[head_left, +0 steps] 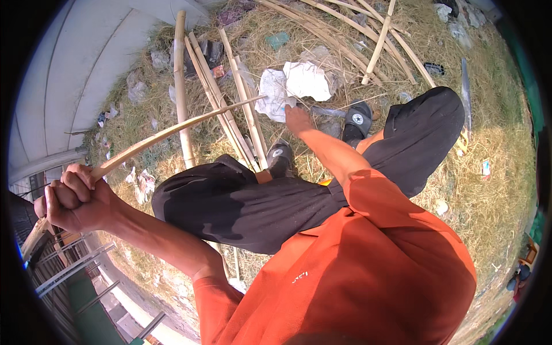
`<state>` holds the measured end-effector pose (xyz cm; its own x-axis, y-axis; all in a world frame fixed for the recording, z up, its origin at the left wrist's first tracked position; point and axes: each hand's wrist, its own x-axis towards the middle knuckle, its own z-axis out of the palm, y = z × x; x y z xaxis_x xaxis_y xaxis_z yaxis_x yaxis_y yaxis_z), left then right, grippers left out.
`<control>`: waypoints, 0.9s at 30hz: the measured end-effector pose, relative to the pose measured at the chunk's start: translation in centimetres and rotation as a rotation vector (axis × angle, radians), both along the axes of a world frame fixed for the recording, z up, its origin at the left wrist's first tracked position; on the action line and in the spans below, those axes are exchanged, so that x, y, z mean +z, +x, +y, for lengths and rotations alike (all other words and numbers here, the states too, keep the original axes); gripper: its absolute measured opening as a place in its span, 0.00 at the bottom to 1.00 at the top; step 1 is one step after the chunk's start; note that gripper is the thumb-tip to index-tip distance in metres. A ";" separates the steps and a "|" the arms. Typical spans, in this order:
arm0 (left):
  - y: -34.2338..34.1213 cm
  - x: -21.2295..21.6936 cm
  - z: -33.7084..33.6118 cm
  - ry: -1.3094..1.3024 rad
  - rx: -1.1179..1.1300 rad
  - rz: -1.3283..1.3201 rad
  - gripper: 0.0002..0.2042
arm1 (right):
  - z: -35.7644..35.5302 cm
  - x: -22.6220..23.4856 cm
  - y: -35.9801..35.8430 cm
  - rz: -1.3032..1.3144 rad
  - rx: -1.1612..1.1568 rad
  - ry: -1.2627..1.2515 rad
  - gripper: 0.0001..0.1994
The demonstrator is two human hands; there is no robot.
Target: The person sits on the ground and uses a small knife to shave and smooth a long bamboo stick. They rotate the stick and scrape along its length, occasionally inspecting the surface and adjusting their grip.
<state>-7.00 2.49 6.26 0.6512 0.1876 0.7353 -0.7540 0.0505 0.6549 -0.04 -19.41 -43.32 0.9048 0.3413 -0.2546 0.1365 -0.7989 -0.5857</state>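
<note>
My left hand (77, 198) is raised at the left, its fingers wrapped round a long split bamboo strip (178, 125). The strip slants up to the right, and its thin far end reaches close to a crumpled white sheet (273, 95). My right hand (299, 119) is low in front of me, between my feet and just beside that sheet. Its fingers look curled, but what they hold, if anything, is hidden. Just right of it lies a flat grey, blade-like piece (329, 111), partly beside my sandal (357, 119); whether the hand touches it I cannot tell.
A round bamboo pole (181, 92) and split bamboo lengths (244, 98) lie ahead on dry grass. More bamboo strips (379, 43) cross at the far right. A second white sheet (307, 80) lies ahead. A long grey blade (466, 98) is beyond my right knee. A pale wall (86, 63) stands left.
</note>
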 end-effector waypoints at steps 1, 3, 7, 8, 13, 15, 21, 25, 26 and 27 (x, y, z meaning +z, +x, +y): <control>-0.4 0.3 0.6 -0.010 0.003 0.027 0.14 | -1.2 -1.3 -0.6 -0.038 0.019 -0.038 0.13; -1.6 0.0 2.1 -0.058 -0.040 0.076 0.15 | -1.1 2.4 -1.2 0.048 -0.058 0.054 0.14; -0.6 -1.0 3.3 -0.036 -0.406 0.008 0.16 | 0.4 10.2 -0.5 0.151 -0.156 0.308 0.18; -0.8 -1.1 3.0 -0.035 -0.458 0.016 0.16 | 0.6 12.5 0.0 0.169 -0.128 0.395 0.18; -0.9 -1.3 1.9 -0.026 -0.488 0.016 0.18 | 2.1 14.6 -1.6 0.107 -0.063 0.578 0.15; -1.1 -1.0 2.0 -0.018 -0.480 0.029 0.18 | 3.2 14.4 -2.4 0.037 -0.020 0.507 0.13; -1.5 -0.5 2.8 -0.024 -0.342 0.077 0.19 | 3.8 9.6 -1.3 0.236 -0.191 0.233 0.12; -1.8 -0.5 3.7 -0.087 -0.253 0.134 0.19 | 2.9 10.8 -2.3 0.251 -0.182 0.305 0.12; -2.0 -0.4 4.6 -0.110 -0.176 0.152 0.19 | 2.9 11.3 -2.7 0.130 -0.165 0.372 0.13; -2.1 -0.3 4.7 -0.113 -0.136 0.150 0.19 | 3.6 11.9 -2.7 0.112 -0.181 0.452 0.13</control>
<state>-9.07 7.22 5.98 0.7764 0.1659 0.6080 -0.6301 0.2246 0.7433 -2.75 -15.84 -31.42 0.9352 0.2803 -0.2165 -0.0643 -0.4668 -0.8820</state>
